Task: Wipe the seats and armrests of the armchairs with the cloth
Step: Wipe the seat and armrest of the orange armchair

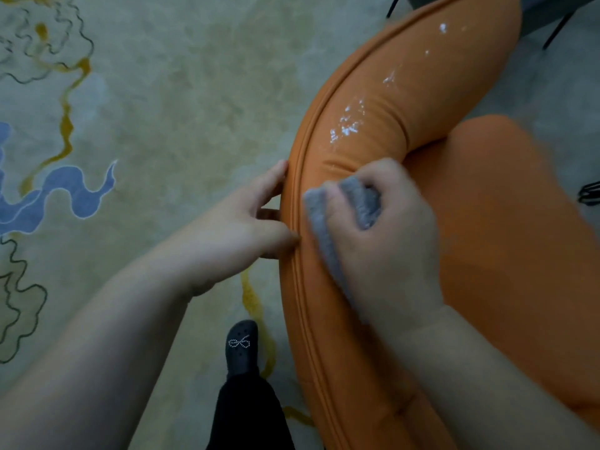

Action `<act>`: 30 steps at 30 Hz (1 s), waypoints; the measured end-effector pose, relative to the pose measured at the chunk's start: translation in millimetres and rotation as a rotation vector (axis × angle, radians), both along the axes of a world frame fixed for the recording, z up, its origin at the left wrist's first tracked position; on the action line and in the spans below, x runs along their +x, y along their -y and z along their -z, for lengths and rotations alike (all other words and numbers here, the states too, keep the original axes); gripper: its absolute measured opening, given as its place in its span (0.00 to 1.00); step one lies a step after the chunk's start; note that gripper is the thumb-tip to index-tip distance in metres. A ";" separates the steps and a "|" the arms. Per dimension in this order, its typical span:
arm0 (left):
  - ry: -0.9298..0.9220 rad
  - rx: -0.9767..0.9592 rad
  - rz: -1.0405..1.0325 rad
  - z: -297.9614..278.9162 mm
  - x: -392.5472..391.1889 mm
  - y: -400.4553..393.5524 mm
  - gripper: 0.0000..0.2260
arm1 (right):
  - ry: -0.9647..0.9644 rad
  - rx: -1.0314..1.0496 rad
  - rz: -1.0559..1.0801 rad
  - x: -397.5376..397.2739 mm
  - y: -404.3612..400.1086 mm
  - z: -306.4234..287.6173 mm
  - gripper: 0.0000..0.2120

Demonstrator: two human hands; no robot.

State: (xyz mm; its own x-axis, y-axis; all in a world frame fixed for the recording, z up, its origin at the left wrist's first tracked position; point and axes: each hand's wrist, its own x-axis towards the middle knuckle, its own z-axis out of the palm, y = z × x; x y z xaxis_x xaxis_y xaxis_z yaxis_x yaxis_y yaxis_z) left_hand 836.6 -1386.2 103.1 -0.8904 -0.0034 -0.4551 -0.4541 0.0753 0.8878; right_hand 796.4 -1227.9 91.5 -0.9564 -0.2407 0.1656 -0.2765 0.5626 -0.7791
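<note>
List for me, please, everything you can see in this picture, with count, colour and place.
armchair: one, orange, right half of view
white residue: scattered patch, on the armrest ahead of the cloth
cloth: one, grey, on the armrest
rug: one, beige with blue and yellow lines, left
dark chair legs: thin, black, top right
shoe: one, black, bottom centre
left hand: its fingers rest on the armrest's outer edge
right hand: grips the cloth
</note>
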 end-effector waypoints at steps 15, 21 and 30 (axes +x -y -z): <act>-0.007 0.047 0.242 10.3 -57.2 36.2 0.37 | 0.235 0.135 0.426 -5.0 -28.2 11.4 0.08; -0.016 0.027 0.329 14.5 -77.2 37.8 0.43 | 0.159 0.148 0.477 25.6 5.1 5.4 0.09; 0.006 0.007 0.319 14.4 -79.2 36.0 0.40 | 0.148 0.164 0.520 27.4 23.5 -1.5 0.09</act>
